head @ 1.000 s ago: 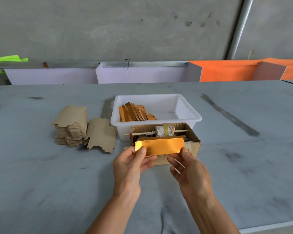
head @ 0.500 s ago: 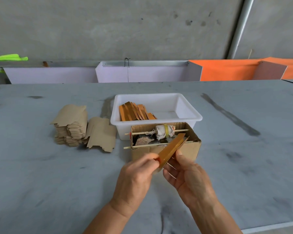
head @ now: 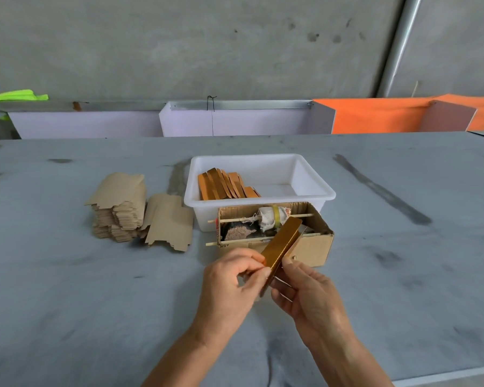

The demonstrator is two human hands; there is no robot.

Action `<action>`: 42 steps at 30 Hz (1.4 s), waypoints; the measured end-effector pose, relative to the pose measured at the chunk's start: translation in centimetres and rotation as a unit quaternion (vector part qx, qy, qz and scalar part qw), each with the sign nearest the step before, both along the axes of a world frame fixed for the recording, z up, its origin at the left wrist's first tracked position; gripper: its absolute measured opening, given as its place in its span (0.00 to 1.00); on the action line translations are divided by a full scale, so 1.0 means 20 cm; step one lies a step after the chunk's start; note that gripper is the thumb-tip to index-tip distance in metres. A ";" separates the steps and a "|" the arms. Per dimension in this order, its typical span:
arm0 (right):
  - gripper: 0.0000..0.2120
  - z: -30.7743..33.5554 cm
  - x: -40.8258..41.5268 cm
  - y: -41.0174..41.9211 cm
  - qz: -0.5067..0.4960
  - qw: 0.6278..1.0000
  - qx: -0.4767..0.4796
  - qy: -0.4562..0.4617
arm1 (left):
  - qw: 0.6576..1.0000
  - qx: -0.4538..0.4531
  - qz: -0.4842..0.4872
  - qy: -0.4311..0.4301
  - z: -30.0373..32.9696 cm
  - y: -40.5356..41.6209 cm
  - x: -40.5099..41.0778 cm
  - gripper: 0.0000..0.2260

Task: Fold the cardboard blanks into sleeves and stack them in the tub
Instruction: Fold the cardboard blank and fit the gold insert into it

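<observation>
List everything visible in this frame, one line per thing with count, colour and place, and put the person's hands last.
folded sleeve: one, gold, held between both hands in front of the cardboard box
white tub: one, white, centre of the table
stacked sleeves: several, orange-gold, leaning in the tub's left part
cardboard box: one, brown, open-topped, just in front of the tub; two thin sticks cross it, one carrying a cloth-wrapped roll
stack of blanks: one pile, tan, left of the tub
loose blank: one, tan, leaning against the pile's right side
table: one, grey
left hand: pinches the sleeve's near end
right hand: holds the sleeve from the right
</observation>
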State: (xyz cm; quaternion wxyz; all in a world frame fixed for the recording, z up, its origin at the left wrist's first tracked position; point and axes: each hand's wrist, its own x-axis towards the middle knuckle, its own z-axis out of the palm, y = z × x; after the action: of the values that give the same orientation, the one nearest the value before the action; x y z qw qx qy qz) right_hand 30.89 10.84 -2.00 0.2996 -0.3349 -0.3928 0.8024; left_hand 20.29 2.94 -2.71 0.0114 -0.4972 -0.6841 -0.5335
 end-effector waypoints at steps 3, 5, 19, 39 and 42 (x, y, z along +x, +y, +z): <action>0.11 0.00 -0.01 -0.02 0.005 1.000 0.008 -0.005 | 0.995 -0.002 0.019 -0.097 -0.01 0.03 0.00 0.10; 0.10 0.00 -0.01 -0.02 0.005 1.000 0.010 -0.001 | 0.984 -0.022 0.016 -0.174 -0.02 0.04 0.00 0.14; 0.08 -0.03 -0.01 -0.03 0.009 0.993 0.089 -0.073 | 0.947 -0.128 -0.048 -0.292 0.08 0.03 -0.01 0.13; 0.09 0.01 0.01 0.07 -0.055 0.993 0.092 -0.044 | 0.928 -0.073 -0.026 -0.365 0.08 0.00 -0.08 0.16; 0.08 0.01 -0.01 0.05 -0.095 0.994 0.053 -0.024 | 0.875 0.031 0.008 -0.484 0.04 0.02 -0.04 0.13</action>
State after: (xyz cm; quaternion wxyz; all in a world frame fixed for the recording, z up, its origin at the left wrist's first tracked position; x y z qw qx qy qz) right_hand 30.63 11.80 -1.86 0.3828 -0.3734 -0.4080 0.7400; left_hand 19.43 3.36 -1.95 -0.3015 -0.1714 -0.5912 -0.7282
